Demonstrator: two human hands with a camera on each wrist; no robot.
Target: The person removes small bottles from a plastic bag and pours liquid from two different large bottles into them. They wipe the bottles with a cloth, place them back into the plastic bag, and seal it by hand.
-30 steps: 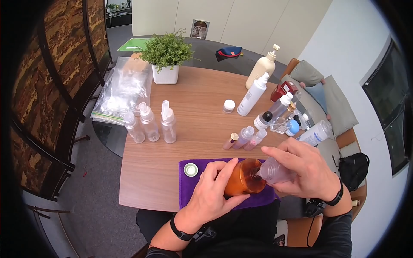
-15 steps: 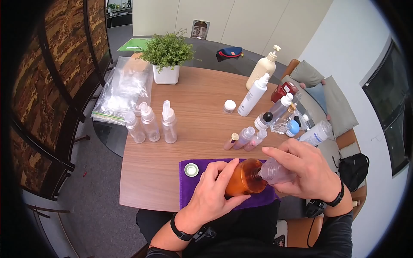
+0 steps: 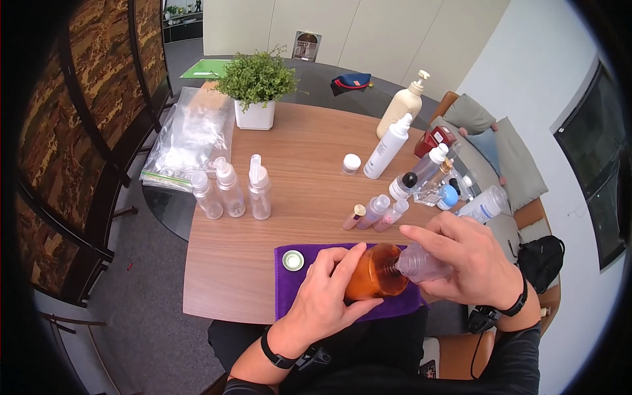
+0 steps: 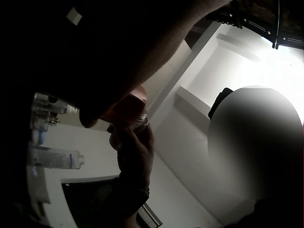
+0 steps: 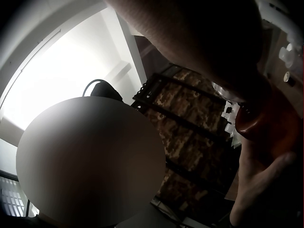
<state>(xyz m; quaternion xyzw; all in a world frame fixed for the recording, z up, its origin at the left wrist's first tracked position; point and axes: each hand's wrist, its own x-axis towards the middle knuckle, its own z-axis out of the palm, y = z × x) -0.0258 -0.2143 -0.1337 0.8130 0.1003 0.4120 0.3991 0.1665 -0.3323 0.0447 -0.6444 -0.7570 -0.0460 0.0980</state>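
My left hand grips an amber bottle, fingers over its far side and thumb below. The bottle is tipped over, its neck pointing right. My right hand holds a clear, faintly pinkish bottle tilted, its mouth meeting the amber bottle's neck. Both bottles are above a purple towel at the table's near edge. A round green-and-white cap lies on the towel, left of the hands. In the right wrist view the amber bottle shows dark, with the left hand beneath it.
Three clear bottles stand at left on the wooden table, near a plastic bag and a potted plant. Small tubes stand just beyond the hands. Pump bottles, a white jar and other cosmetics stand at right.
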